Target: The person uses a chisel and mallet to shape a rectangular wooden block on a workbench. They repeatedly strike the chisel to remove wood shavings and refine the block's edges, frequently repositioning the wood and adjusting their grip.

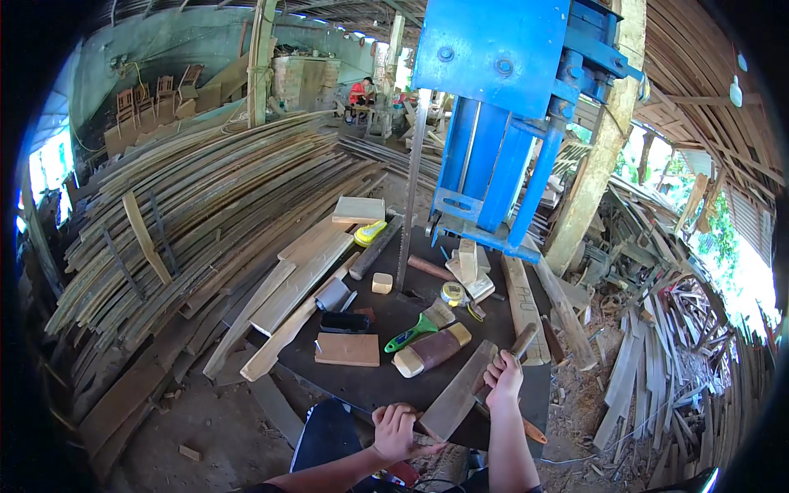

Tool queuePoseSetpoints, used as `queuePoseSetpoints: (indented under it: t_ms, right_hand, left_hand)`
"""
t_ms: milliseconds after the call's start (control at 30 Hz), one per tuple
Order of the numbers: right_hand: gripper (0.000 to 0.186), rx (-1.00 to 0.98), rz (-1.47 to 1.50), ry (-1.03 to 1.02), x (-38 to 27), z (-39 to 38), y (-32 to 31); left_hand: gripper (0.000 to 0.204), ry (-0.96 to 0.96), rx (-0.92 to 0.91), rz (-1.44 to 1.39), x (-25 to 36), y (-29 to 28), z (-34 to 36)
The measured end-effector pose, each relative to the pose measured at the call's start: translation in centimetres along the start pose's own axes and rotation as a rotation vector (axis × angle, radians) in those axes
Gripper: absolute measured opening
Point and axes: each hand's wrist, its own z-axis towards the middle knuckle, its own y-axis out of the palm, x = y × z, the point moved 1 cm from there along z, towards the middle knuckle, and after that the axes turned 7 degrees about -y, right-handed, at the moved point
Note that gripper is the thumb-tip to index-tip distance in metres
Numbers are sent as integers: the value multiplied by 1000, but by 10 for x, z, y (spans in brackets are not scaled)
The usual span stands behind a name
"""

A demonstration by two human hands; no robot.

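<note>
My left hand (396,431) grips the near lower end of a flat wooden board (462,396), thumb below its edge. The board slants up to the right over the front of the dark table (329,376). Beside its right edge, my right hand (503,380) is closed around a wooden handle (524,338) that sticks out above the fist; the rest of that tool is mostly hidden. An orange handle (534,432) shows by my right forearm. Just beyond the board are a sanding block (432,350) wrapped in brown paper and a green-handled brush (421,325).
A blue bandsaw (493,49) rises over the table, its blade (411,189) running down into the tabletop. Tape measures (453,293), a black tray (345,322), a small wooden block (382,283) and planks (304,279) lie around it. Long timber stacks (205,189) fill the left; a person (360,92) sits far back.
</note>
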Motion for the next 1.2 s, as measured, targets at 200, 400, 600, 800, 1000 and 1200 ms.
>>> queuePoseSetpoints:
  t_ms: [200, 400, 600, 800, 1000, 1200]
  right_hand:
    - [28, -18, 13, 12, -1, 0, 3]
    - [29, -49, -8, 21, 1, 6, -6]
    - [31, -16, -26, 22, 0, 4, -4]
    - [30, -52, -9, 45, 5, 7, -8]
    - [28, -3, -41, 51, 0, 7, -7]
    - [28, -18, 0, 60, 2, 7, -8]
  left_hand:
    - [76, 0, 5, -5, -1, 1, 0]
    - [76, -6, -33, 19, -4, 4, -3]
    - [76, -6, 13, 42, 1, 0, 0]
    - [76, -11, 16, 32, -2, 2, -4]
    - [79, -11, -20, 6, -1, 2, -4]
    - [78, -26, -22, 22, -1, 3, -4]
